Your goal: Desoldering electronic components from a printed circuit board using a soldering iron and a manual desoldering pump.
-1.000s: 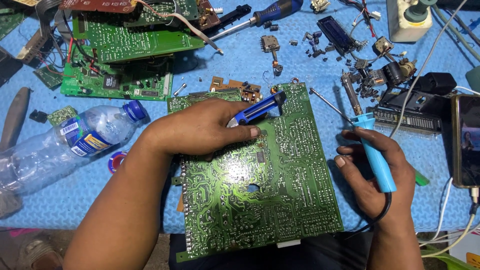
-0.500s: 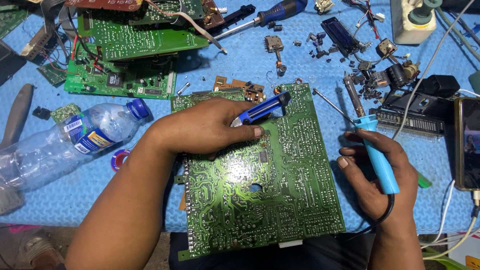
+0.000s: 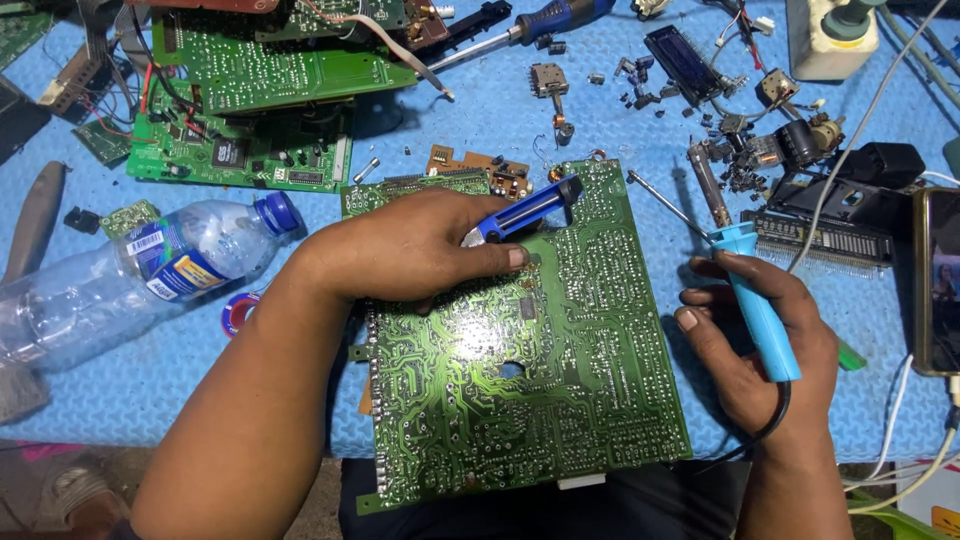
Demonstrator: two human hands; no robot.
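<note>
— While your left hand (image 3: pixel 420 250) lies flat on the big green circuit board (image 3: pixel 540 400), what do its fingers (image 3: pixel 500 258) hold?

— Your fingers are closed around a blue desoldering pump (image 3: pixel 525 208). Its dark tip points up and to the right, over the top part of the board. The board lies solder side up on the blue tabletop (image 3: pixel 500 110), near the front edge, just before your body.

— And your right hand (image 3: pixel 760 345)?

— It rests beside the right edge of the board. Its fingers are wrapped around the light blue handle of a soldering iron (image 3: pixel 745 285). The metal tip points up and to the left, apart from the board, and the black cord goes down behind your wrist.

— What lies around you?

— To the left lies a clear plastic bottle (image 3: pixel 150 275) with a blue cap. Above it are other green boards (image 3: pixel 260 90). Small loose parts (image 3: pixel 740 140) are at the upper right, and a phone (image 3: pixel 940 280) is at the right edge.
</note>
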